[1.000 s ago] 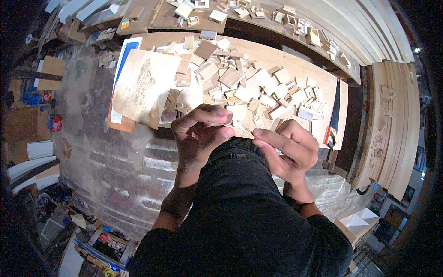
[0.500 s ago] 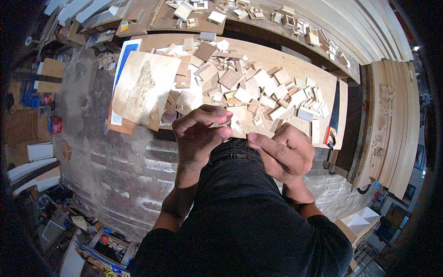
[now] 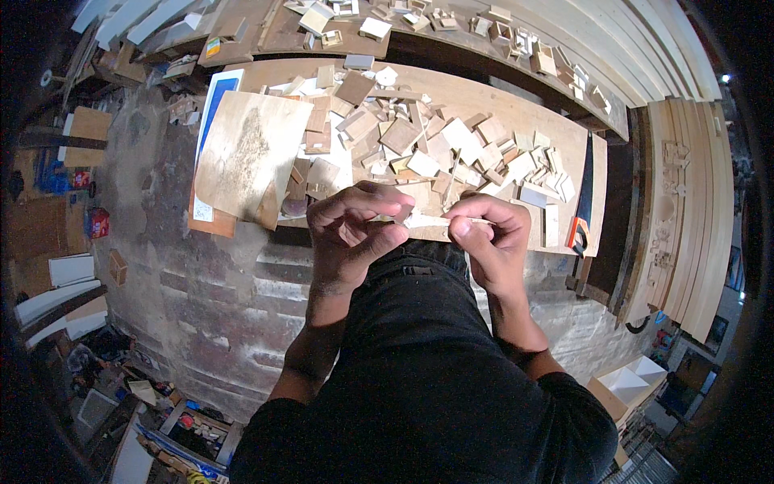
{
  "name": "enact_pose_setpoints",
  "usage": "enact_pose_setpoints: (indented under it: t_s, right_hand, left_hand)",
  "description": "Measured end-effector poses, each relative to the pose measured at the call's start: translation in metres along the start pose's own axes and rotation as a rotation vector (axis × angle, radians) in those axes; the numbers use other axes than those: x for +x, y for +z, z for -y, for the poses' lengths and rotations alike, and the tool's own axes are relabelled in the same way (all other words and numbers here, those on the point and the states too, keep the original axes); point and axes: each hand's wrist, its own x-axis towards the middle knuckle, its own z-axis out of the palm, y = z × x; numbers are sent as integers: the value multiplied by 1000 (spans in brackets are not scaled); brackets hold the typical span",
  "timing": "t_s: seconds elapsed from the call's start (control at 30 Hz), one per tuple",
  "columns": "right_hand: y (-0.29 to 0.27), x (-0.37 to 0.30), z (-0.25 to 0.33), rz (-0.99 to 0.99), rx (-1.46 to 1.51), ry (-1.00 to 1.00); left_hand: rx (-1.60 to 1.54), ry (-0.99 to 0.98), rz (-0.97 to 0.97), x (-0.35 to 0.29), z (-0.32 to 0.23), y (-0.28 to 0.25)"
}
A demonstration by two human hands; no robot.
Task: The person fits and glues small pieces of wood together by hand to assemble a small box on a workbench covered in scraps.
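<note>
Over the near edge of the work board, my left hand (image 3: pixel 348 234) pinches a small wooden block (image 3: pixel 404 213) between thumb and fingertips. My right hand (image 3: pixel 493 242) grips a thin wooden stick (image 3: pixel 434 221) between thumb and forefinger. The stick lies nearly level, its pale left end at the small block; whether it touches or only overlaps it, I cannot tell. Beyond both hands, many loose wood offcuts (image 3: pixel 399 137) are heaped on the wooden board (image 3: pixel 516 97). Much of the small block is hidden by my left fingers.
A thin plywood sheet (image 3: pixel 254 153) lies at the board's left. On its right rests a handsaw (image 3: pixel 591 181) with an orange and black handle. Small wooden assemblies (image 3: pixel 375 28) stand on the bench behind. Long planks (image 3: pixel 685 218) are stacked at right.
My right hand has turned over and lifted slightly, so its thumb now shows and the stick points left toward the block. My left hand has shifted a little right, still pinching.
</note>
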Motion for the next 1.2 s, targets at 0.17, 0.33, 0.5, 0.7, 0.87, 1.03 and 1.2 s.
enact_pose_setpoints:
  t_s: [0.17, 0.33, 0.5, 0.7, 0.87, 1.03, 1.2]
  right_hand:
    - [4, 1, 7, -66, -120, 16]
    - [8, 1, 9, -133, -129, 48]
    - [9, 3, 7, -159, -153, 21]
    - [4, 5, 5, -183, -173, -19]
    - [1, 7, 4, -127, -143, -84]
    - [3, 9, 11, -90, -193, -21]
    - [-6, 10, 3, -147, -195, -27]
  left_hand:
    - [-17, 105, 77, 4, 3, -4]
    - [-15, 122, 62, 5, 7, -4]
    - [-55, 100, 69, 8, 8, -4]
    - [-83, 93, 43, 9, 10, -5]
    - [-73, 112, 28, 9, 15, -5]
    - [-100, 85, 76, 12, 13, -2]
    - [-114, 129, 79, 12, 14, -2]
